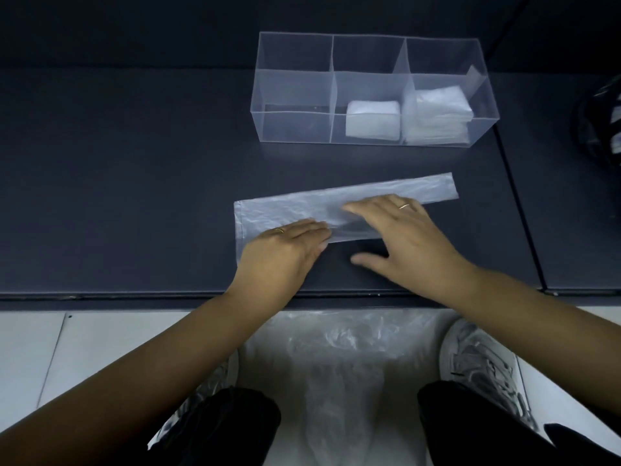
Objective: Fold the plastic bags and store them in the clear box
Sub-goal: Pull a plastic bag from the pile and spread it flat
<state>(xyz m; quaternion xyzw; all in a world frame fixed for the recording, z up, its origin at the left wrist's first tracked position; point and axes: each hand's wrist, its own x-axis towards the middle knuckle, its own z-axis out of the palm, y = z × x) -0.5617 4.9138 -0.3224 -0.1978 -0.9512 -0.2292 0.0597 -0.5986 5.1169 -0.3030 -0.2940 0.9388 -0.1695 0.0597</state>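
Note:
A clear plastic bag (pixel 420 190) lies folded into a long strip on the dark table, running from left to upper right. My left hand (pixel 285 247) presses flat on its left part, fingers straight. My right hand (pixel 400 230) lies flat across the strip's middle, thumb spread out on the table. Behind them stands the clear box (pixel 295 92), split into three compartments. A folded white bag (pixel 373 119) sits in the middle one and a stack of folded bags (pixel 437 116) fills the right one. The left compartment holds nothing.
A heap of loose clear bags (pixel 339 351) lies on the floor between my shoes, below the table's front edge (pixel 134 294). A dark rounded object (pixel 601 119) sits at the right edge. A seam in the tabletop (pixel 517 196) runs right of the box.

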